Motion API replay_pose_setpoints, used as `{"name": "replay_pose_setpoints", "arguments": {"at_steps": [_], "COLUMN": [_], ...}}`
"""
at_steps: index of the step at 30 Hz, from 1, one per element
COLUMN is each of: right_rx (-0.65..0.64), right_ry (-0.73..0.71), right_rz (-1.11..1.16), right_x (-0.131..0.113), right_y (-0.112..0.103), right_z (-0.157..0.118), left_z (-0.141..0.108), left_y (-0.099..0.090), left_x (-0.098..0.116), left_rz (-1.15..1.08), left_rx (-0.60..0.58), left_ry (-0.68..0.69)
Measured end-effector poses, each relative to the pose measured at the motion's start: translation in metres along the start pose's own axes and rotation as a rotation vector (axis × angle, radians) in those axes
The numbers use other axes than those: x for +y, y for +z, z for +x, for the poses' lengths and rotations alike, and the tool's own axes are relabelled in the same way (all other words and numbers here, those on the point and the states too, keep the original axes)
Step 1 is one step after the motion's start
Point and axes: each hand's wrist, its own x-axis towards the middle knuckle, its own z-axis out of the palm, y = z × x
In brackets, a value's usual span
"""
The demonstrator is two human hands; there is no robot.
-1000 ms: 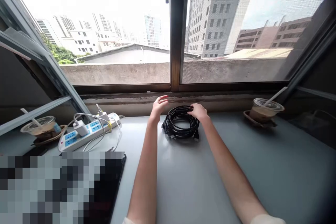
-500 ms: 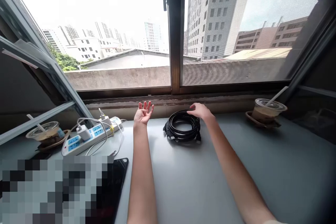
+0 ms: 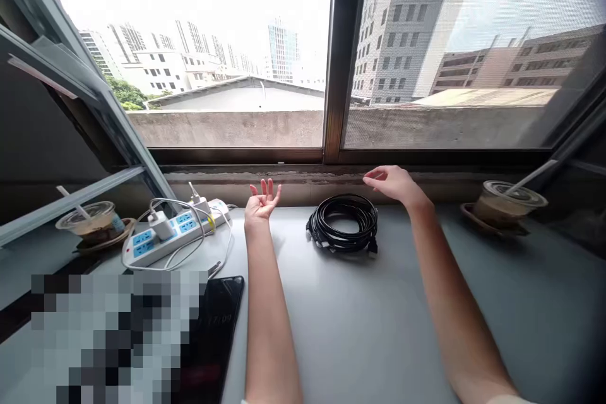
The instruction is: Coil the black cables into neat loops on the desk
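Observation:
A coil of black cable (image 3: 341,242) lies on the grey desk, its plug ends showing along the front and right side. To its left, my left hand (image 3: 262,202) is raised, palm turned up, fingers apart and nothing in it. My right hand (image 3: 392,183) hovers above and to the right of the coil, apart from it. Its fingers are stretched toward the left and hold nothing visible.
A white power strip (image 3: 175,233) with chargers and white cords stands at the left, with a black tablet-like device (image 3: 213,328) in front. Lidded cups with straws stand on both sides, the right cup (image 3: 509,205) and the left cup (image 3: 92,224). Behind is a window (image 3: 334,76).
My right hand has lifted away from the coil's right rim and moved up and to the right. My left hand stays raised in much the same pose. The view has shifted slightly.

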Motion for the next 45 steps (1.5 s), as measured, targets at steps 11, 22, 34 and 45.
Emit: {"name": "replay_pose_setpoints", "arguments": {"at_steps": [11,22,34,45], "right_rx": [0.025,0.012,0.005,-0.110], "right_ry": [0.051,0.012,-0.131,-0.155], "right_rz": [0.044,0.086,0.187,-0.123], "right_x": [0.005,0.003,-0.008,0.030], "right_y": [-0.014,-0.018,-0.030,0.068], "right_z": [-0.004,-0.010,-0.026,0.012], "left_z": [-0.006,-0.022,-0.031,0.003], "left_y": [0.001,0.002,0.008,0.006], "left_x": [0.007,0.011,0.016,-0.071], "left_rz": [-0.032,0.074,0.337,1.303], "left_rx": [-0.036,-0.250,-0.284,-0.250], "left_ry": [0.007,0.100,0.263,0.422]}}
